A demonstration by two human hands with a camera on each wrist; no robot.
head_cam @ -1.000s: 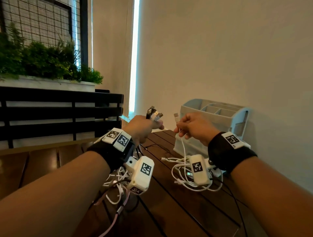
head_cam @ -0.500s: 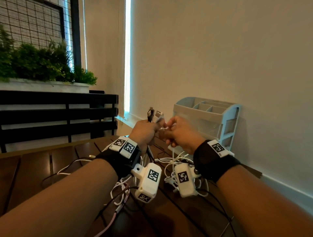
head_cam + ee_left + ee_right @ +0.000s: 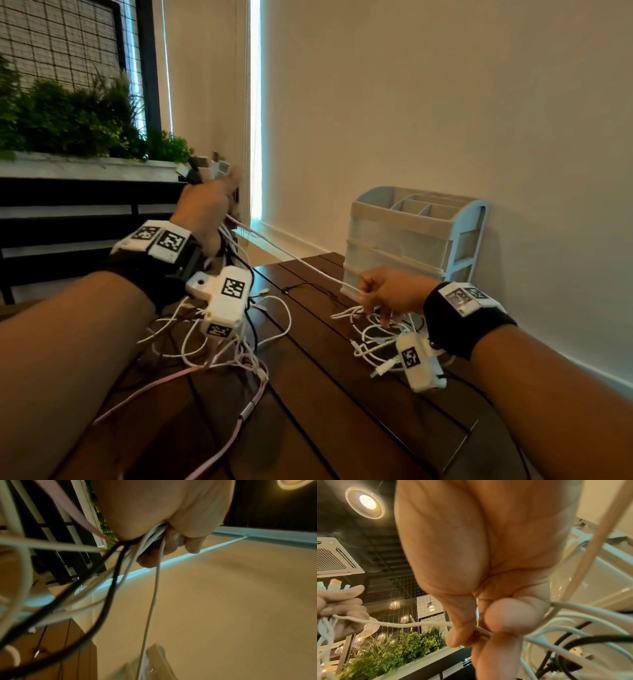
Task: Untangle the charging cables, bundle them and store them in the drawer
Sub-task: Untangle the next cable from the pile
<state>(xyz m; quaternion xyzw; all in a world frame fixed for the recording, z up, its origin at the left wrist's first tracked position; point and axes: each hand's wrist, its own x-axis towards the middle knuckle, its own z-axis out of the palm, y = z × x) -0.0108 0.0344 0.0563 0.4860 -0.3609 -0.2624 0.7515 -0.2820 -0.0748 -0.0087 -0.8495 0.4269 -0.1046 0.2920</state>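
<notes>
My left hand (image 3: 209, 205) is raised at the left and grips a bunch of charging cables (image 3: 150, 536) just below their plugs (image 3: 212, 168), which stick up above the fist. Black, white and pink cords hang from it to the table. One white cable (image 3: 294, 260) runs taut from that fist down to my right hand (image 3: 380, 294), which pinches it (image 3: 477, 628) low above the table, in front of the drawer unit (image 3: 411, 240). A loose heap of white cable (image 3: 376, 339) lies under the right hand. The drawers look shut.
The dark slatted wooden table (image 3: 342, 411) carries tangled white and pink cords (image 3: 219, 363) at the left. The pale blue drawer unit stands against the wall (image 3: 445, 102) at the table's far right. A black bench and a planter (image 3: 85, 164) are behind the table at the left.
The hands were together half a second ago. Now the left has risen up and left with the plugs, and the right has slid down and right along the white cable, pulling it straight.
</notes>
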